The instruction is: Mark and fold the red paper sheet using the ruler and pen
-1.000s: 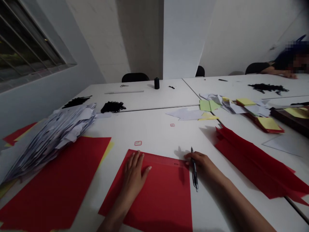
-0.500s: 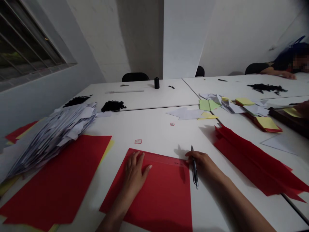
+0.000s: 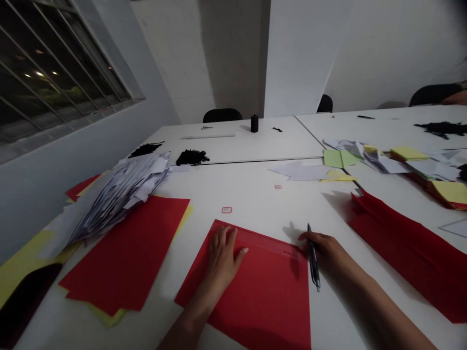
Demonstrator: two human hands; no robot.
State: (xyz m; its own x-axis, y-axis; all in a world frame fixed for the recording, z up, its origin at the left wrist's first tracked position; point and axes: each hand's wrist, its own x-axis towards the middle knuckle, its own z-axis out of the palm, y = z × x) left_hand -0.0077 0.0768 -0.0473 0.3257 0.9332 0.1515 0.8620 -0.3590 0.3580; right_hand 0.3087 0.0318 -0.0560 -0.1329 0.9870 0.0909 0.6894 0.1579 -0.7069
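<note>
Craft workroom: white tables (image 3: 248, 189) are bearing red sheets (image 3: 270, 296), stacked papers (image 3: 124, 189) and black cord bundles (image 3: 191, 157); chairs (image 3: 222, 115) are standing behind.

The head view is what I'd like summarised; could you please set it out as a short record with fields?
left hand: laid over the red sheet
right hand: holds a pen at the sheet's far right corner
sheet's far edge: clear strip, apparently a ruler
left of sheet: stacked red sheets, pile of white papers
right of sheet: folded red paper
far table: black spool, scissors
</note>
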